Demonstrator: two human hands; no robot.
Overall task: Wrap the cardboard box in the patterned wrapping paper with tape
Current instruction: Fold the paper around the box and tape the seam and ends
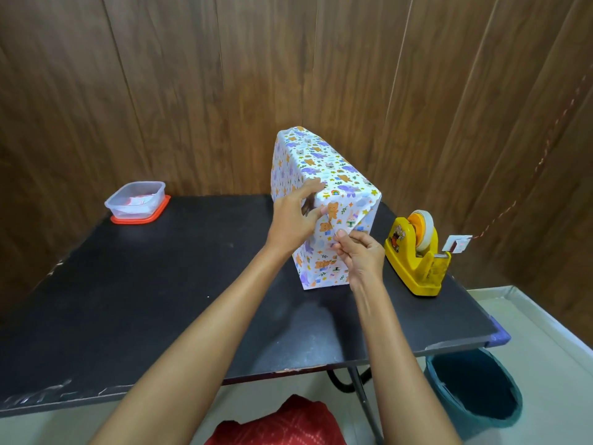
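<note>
Two fingertips of your right hand point(359, 255), thumb and forefinger, pinch the pointed fold of wrapping paper point(345, 216) on the near end face. Your left hand point(293, 220) grips that face's upper left corner, thumb on the flap, fingers curled over the edge. The box point(324, 162), covered in the paper, stands upright on the black table point(160, 284), with the yellow tape dispenser point(415, 252) just beside it on the right.

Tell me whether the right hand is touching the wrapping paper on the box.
Touching. The head view shows the right hand pinching a folded flap of the wrapping paper on the near face, with no gap visible.
</note>
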